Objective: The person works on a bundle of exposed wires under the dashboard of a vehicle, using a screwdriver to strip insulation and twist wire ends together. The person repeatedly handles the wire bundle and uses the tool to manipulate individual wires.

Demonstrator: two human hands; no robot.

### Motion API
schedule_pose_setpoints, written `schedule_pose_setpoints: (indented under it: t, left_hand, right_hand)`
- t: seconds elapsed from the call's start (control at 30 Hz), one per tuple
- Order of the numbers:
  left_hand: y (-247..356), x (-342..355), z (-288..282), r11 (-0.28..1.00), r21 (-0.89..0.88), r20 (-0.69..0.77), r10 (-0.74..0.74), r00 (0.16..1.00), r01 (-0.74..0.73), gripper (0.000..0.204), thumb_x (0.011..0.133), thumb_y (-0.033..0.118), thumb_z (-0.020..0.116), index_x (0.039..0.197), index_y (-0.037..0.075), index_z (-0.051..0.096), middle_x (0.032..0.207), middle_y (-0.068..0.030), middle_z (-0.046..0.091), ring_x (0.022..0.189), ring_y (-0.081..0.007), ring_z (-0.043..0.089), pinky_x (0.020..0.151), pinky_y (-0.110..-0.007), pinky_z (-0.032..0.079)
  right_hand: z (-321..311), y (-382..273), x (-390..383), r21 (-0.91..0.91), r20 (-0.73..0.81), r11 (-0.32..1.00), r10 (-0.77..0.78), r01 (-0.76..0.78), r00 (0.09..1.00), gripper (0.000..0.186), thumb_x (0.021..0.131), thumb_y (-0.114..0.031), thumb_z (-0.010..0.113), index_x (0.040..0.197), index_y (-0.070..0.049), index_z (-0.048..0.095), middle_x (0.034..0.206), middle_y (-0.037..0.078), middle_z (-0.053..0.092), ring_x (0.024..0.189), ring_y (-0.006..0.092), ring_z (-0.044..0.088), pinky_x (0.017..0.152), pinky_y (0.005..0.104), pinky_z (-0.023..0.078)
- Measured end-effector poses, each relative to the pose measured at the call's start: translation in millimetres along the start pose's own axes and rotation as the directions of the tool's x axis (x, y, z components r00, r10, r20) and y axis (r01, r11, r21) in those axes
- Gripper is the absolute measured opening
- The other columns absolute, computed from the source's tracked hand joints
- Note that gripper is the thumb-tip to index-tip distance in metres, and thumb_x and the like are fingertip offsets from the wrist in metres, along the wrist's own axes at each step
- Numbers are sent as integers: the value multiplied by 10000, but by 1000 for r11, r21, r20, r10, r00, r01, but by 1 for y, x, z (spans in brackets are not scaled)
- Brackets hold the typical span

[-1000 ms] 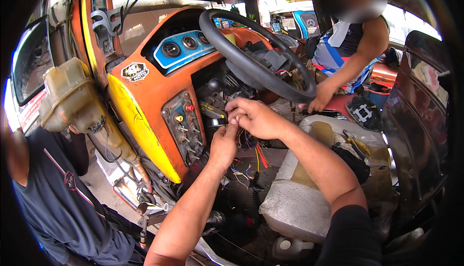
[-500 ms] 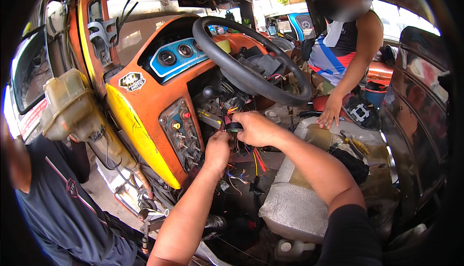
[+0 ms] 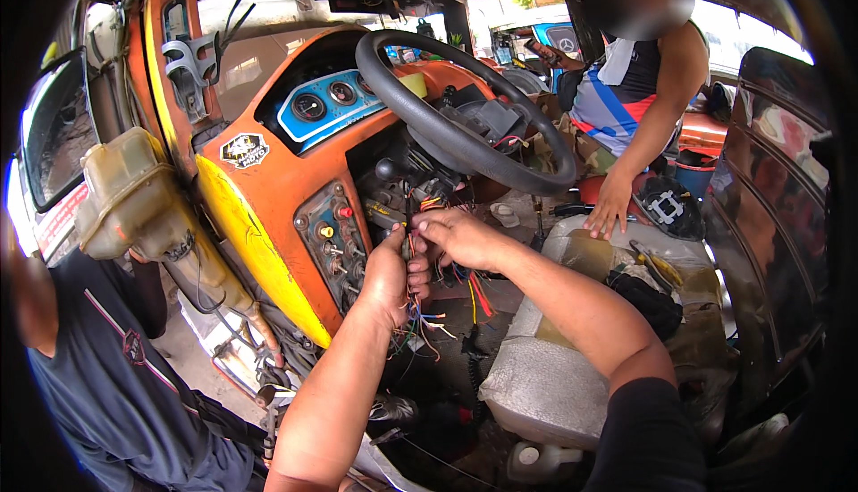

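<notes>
A left hand (image 3: pixel 390 270) now wraps around multicoloured wires (image 3: pixel 416 308) — likely steadying them — while beside it the right hand (image 3: pixel 458 238) bends its fingers, grip unclear, the black ring it held moments ago hidden, below the steering wheel (image 3: pixel 509 170).

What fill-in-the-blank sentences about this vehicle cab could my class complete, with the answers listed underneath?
1. The person's left hand is closed around a bundle of thin, coloured ____.
2. Set into the orange dashboard, the gauge panel is coloured ____.
3. On the switch panel, one knob is yellow, while the brightly coloured one beside it is ____.

Missing words: wires; blue; red.
</notes>
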State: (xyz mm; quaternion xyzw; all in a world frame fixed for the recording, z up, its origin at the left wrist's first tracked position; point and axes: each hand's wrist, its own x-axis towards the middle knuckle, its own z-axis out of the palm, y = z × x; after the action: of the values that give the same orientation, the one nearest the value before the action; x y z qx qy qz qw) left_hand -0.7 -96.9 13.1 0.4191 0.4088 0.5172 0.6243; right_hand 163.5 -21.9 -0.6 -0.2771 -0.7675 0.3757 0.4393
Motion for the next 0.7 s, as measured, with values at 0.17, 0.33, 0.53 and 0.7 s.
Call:
schedule_pose_setpoints:
  t: [0.17, 0.33, 0.53, 0.7]
  left_hand:
    - [4, 1, 3, 997, -6, 42, -77, 996, 77, 406, 1134, 467, 389, 862, 193, 513, 624, 86, 367, 498, -70, 323, 452, -242, 268]
    - [4, 4, 11, 992, 52, -4, -112, 994, 112, 421, 1105, 498, 436, 822, 193, 503, 608, 78, 370, 485, -78, 331, 445, -250, 268]
    - [1, 9, 14, 986, 135, -53, -95, 994, 101, 402, 1101, 474, 442, 813, 202, 510, 597, 88, 349, 487, -70, 291, 465, -255, 247]
    - [-9, 24, 4, 791, 607, -190, 232, 954, -72, 394, 1115, 447, 483, 947, 108, 593, 728, -65, 589, 635, -236, 563, 587, -390, 447]
  right_hand:
    - [-1, 12, 2, 130, 99, 991, 28, -41, 995, 320, 1126, -362, 569, 1147, -58, 667, 1024, 21, 716, 947, 171, 693, 778, 367, 620]
    - [-9, 29, 6, 549, 198, 826, 25, -132, 980, 205, 1109, -218, 655, 1149, -18, 640, 1036, 67, 699, 987, 185, 699, 923, 410, 638]
    - [-13, 30, 2, 438, 254, 874, 106, -213, 961, 286, 1128, -319, 627, 1154, -36, 655, 1068, 66, 677, 1075, 189, 665, 990, 398, 596]
    - [-14, 24, 2, 261, 100, 941, 196, -215, 976, 380, 1064, -353, 684, 1269, -36, 638, 1112, 86, 705, 898, 169, 683, 762, 382, 621]
